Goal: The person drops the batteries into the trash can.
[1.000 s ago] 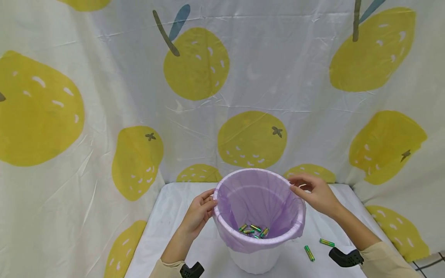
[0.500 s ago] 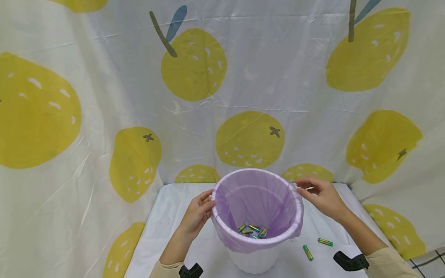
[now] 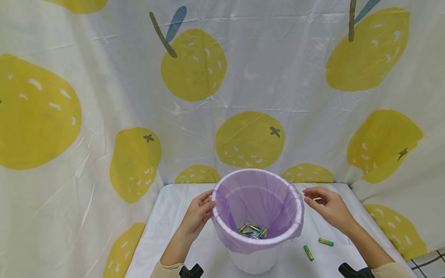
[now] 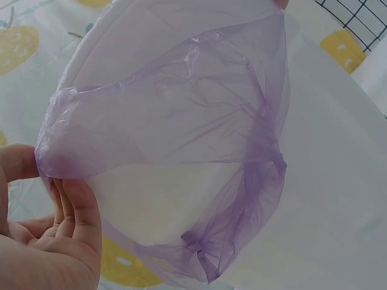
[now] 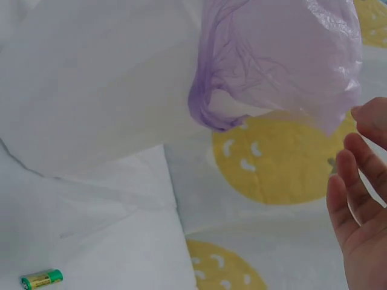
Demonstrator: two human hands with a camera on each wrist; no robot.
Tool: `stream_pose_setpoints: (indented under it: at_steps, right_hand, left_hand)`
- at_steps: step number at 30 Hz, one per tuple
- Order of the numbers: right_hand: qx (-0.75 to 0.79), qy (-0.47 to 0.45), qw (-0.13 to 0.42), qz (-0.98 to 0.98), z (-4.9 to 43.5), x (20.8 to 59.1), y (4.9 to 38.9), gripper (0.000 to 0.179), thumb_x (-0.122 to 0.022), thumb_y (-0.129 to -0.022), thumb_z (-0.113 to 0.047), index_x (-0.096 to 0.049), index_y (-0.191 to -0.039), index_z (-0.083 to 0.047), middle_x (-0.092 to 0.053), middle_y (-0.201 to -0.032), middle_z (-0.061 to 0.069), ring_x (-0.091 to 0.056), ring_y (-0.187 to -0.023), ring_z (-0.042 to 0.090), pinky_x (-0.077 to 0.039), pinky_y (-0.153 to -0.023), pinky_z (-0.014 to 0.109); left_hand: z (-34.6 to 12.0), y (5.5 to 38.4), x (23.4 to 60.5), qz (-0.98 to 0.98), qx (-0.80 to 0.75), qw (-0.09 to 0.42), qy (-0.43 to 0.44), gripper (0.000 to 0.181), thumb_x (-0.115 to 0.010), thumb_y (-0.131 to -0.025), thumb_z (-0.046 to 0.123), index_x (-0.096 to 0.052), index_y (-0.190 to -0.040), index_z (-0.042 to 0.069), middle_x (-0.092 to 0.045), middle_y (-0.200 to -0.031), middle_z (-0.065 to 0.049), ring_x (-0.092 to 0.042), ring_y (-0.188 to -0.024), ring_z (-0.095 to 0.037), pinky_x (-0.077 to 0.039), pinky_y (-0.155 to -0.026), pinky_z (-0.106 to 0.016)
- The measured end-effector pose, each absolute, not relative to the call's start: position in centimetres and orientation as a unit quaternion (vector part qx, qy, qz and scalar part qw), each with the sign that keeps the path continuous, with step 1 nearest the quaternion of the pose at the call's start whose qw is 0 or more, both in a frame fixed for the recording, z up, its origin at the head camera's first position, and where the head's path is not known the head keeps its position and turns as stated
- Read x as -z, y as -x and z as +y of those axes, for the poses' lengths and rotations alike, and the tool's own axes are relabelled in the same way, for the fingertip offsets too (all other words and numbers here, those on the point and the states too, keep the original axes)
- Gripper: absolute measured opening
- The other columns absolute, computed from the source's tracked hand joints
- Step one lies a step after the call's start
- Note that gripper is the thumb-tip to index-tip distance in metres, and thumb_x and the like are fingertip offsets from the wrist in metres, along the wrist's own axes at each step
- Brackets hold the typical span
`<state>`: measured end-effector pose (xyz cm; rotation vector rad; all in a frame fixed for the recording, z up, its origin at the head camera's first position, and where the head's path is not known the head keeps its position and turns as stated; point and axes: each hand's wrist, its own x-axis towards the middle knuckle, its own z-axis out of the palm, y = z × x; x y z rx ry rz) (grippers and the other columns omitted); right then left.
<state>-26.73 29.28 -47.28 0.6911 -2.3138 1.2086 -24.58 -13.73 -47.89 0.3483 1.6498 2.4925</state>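
A white trash can (image 3: pixel 253 262) stands upright, lined with a thin purple trash bag (image 3: pixel 257 193) folded over its rim. Several green-and-gold batteries (image 3: pixel 255 227) lie at the bottom inside the bag. My left hand (image 3: pixel 196 214) pinches the bag-covered rim on the left side; the left wrist view shows the thumb and fingers of that hand (image 4: pixel 60 223) on the bag's edge. My right hand (image 3: pixel 330 208) hovers just right of the rim, apart from it, fingers loosely bent with nothing between them. In the right wrist view the same hand (image 5: pixel 363 193) sits beside the bag.
Two batteries lie on the white-covered table to the right of the can, one battery (image 3: pixel 308 253) nearer the can and another battery (image 3: pixel 326 242) farther right. A white curtain (image 3: pixel 306 77) with yellow fruit prints hangs behind and at both sides.
My right hand has let go of the rim and moved away to the right and slightly down. My left hand has kept its hold on the rim; the can stays in place.
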Motion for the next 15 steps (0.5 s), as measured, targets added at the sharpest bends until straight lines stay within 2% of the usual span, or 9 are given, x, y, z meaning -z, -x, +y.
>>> stream_pose_setpoints:
  at_steps: [11, 15]
  right_hand:
    - [-0.432, -0.22, 0.206, -0.85, 30.2, 49.9, 26.1, 0.025, -0.077, -0.091, 0.002, -0.073, -0.115, -0.003, -0.073, -0.101, 0.009, -0.064, -0.088, 0.004, -0.052, -0.074, 0.013]
    - [-0.44, -0.188, 0.2, -0.855, 30.4, 51.0, 25.1, 0.021, -0.076, -0.093, -0.003, -0.074, -0.114, -0.005, -0.073, -0.101, 0.001, -0.064, -0.088, 0.003, -0.052, -0.074, 0.013]
  left_hand:
    - [-13.9, 24.7, 47.9, 0.546, -0.827, 0.063, -0.115, 0.057, -0.057, -0.098, -0.006, -0.032, -0.148, -0.018, -0.06, -0.096, -0.004, -0.062, -0.084, -0.011, -0.055, -0.074, -0.022]
    - [-13.8, 24.7, 47.9, 0.545, -0.827, 0.066, -0.118, 0.057, -0.057, -0.099, -0.004, -0.032, -0.148, -0.019, -0.061, -0.098, -0.004, -0.063, -0.086, -0.011, -0.055, -0.075, -0.022]
